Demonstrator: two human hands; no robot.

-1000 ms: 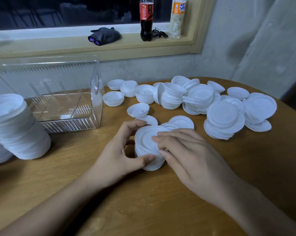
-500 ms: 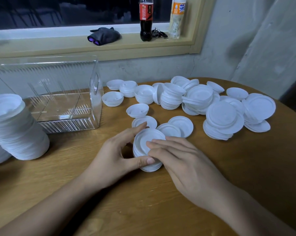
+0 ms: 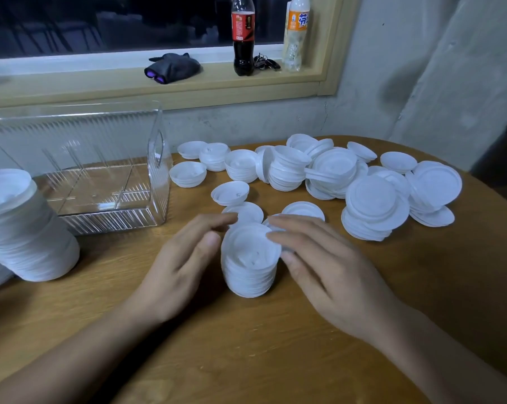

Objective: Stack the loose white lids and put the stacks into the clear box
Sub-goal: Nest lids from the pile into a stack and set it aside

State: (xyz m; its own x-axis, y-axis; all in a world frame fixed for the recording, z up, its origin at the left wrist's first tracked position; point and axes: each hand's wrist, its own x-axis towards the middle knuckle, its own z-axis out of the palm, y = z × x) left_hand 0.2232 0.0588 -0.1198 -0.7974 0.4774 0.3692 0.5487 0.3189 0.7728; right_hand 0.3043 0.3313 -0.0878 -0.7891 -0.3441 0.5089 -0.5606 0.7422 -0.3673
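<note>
From the head view, a short stack of round white plastic lids (image 3: 249, 259) stands upright on the brown wooden table (image 3: 275, 345), between both hands. The left hand (image 3: 185, 258) lies at the stack's 9 o'clock, its fingers nearly straight and loosely spread. They reach past the stack toward 11 o'clock, and the thumb is just beside the stack's wall. The right hand (image 3: 328, 263) lies at 3 o'clock, also with fingers straight. Its fingertips (image 3: 272, 236) rest on the top lid's rim at about 2 o'clock, and the thumb is against the stack's side. Neither hand curls round the stack.

A heap of loose white lids (image 3: 334, 176) spreads from 12 to 2 o'clock. The ribbed clear plastic box (image 3: 159, 158) sits at 10 o'clock, and a taller leaning column of white lids (image 3: 28, 234) at 9 o'clock.

Beyond the table, a wooden windowsill (image 3: 100, 86) carries a dark cola bottle (image 3: 243, 36), an orange-labelled bottle (image 3: 296, 30), a bunch of keys (image 3: 265, 63) and a crumpled dark cloth (image 3: 172, 67). The wall (image 3: 421, 83) is rough grey.
</note>
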